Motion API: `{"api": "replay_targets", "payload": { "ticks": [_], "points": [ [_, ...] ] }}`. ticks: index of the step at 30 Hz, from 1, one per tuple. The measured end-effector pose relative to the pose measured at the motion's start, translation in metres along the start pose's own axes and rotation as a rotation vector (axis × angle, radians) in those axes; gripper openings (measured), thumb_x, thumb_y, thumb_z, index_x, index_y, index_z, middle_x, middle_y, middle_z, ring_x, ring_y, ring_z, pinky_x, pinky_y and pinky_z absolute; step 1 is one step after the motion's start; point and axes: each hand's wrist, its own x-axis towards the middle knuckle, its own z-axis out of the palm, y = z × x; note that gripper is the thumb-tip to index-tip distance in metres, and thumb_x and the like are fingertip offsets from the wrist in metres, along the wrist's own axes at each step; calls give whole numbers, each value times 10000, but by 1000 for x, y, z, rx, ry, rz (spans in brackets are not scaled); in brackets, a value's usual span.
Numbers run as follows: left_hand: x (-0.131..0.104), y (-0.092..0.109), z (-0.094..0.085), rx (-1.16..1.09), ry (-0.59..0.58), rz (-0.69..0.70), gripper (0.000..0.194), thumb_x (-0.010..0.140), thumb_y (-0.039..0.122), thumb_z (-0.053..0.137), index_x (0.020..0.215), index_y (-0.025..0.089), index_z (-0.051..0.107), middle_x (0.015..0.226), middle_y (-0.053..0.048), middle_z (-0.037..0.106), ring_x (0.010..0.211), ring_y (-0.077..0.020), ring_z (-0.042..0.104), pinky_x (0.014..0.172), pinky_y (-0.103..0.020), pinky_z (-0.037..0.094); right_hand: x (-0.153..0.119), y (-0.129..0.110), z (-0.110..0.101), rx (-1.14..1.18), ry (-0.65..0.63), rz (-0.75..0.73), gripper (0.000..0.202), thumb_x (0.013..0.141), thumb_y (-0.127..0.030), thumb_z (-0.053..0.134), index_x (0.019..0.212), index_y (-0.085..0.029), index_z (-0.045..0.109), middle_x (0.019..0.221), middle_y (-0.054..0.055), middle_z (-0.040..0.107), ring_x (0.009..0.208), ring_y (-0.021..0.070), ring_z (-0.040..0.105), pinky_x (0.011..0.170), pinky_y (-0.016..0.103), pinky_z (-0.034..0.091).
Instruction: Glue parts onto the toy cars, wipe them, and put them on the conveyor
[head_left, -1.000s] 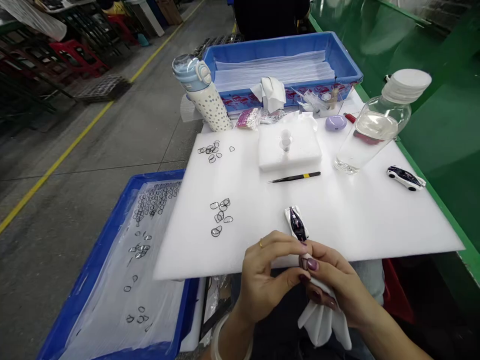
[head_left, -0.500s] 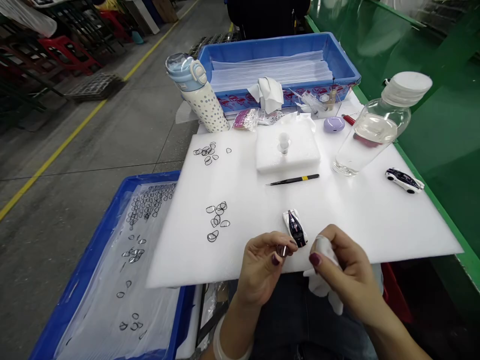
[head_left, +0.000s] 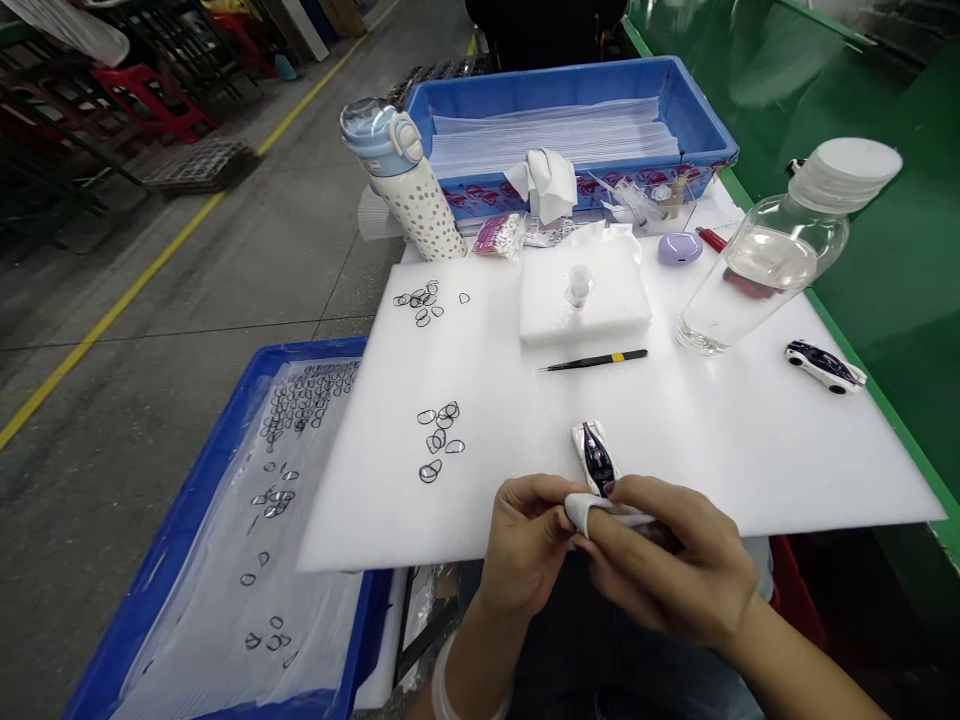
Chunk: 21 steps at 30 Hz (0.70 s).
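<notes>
My left hand (head_left: 525,550) is pinched, and whatever lies between its fingertips is covered by a white cloth (head_left: 586,510). The fingers of my right hand (head_left: 667,560) are wrapped in and closed on that cloth, its tip pressed against the left fingertips. Just beyond the hands a white and dark toy car (head_left: 597,455) rests on the white foam sheet (head_left: 517,430). Black tweezers (head_left: 596,360) with a yellow band lie farther back. Small black-edged clear pieces (head_left: 441,440) sit in loose groups on the left of the sheet.
A foam block (head_left: 585,320) holds a small clear cup (head_left: 579,285). Behind stand a dotted bottle (head_left: 420,210) and a blue bin (head_left: 570,95). To the right are a water bottle (head_left: 757,270) and another toy car (head_left: 825,367). A blue tray (head_left: 187,500) is at lower left.
My right hand has moved left with the cloth and now meets my left hand. The small dark shiny piece seen earlier in my left fingertips is now hidden. The view has shifted slightly.
</notes>
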Motion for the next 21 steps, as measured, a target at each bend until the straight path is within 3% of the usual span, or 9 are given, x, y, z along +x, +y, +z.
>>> {"api": "replay_targets", "payload": {
  "ticks": [4, 8, 11, 15, 17, 21],
  "points": [
    [1, 0, 2, 37, -29, 53, 187, 633, 365, 928, 736, 253, 820, 696, -17, 789, 621, -102, 725, 629, -131, 594, -2, 7, -15, -50, -101, -41, 131, 941, -137, 558, 921, -160, 685, 784, 36, 667, 617, 111, 613, 559, 232, 501],
    [-3, 3, -3, 151, -65, 115, 170, 713, 383, 879, 828, 270, 824, 729, -18, 793, 642, -107, 728, 657, -156, 610, -13, 29, -21, -95, -161, 195, 98, 919, -124, 603, 867, -172, 671, 782, 27, 646, 548, 75, 557, 507, 200, 442],
    [-7, 9, -11, 481, 5, 284, 130, 783, 291, 835, 910, 278, 812, 816, -16, 802, 726, -134, 746, 700, -200, 622, -24, 40, -10, -69, -289, 307, 175, 958, -166, 543, 850, -163, 682, 772, 32, 630, 545, 86, 570, 514, 206, 461],
    [-5, 13, -13, 1192, 133, 719, 239, 804, 100, 772, 993, 246, 784, 898, -15, 790, 803, -165, 737, 765, -275, 622, -29, 40, 1, 2, -307, 335, 188, 973, -173, 513, 919, -153, 692, 818, 48, 643, 614, 109, 619, 555, 221, 497],
    [-1, 12, -9, 1365, 64, 834, 238, 824, 86, 742, 1018, 221, 770, 893, -29, 774, 800, -174, 727, 756, -297, 620, -28, 39, 2, 35, -284, 359, 168, 963, -156, 525, 922, -153, 688, 812, 42, 643, 609, 102, 610, 550, 216, 487],
    [5, 6, -2, 1444, -69, 855, 232, 879, 104, 684, 1071, 218, 749, 874, -38, 724, 788, -171, 693, 714, -301, 607, -24, 39, 0, 106, -254, 441, 122, 946, -163, 569, 909, -160, 686, 799, 20, 631, 561, 73, 567, 512, 198, 450]
  ]
}}
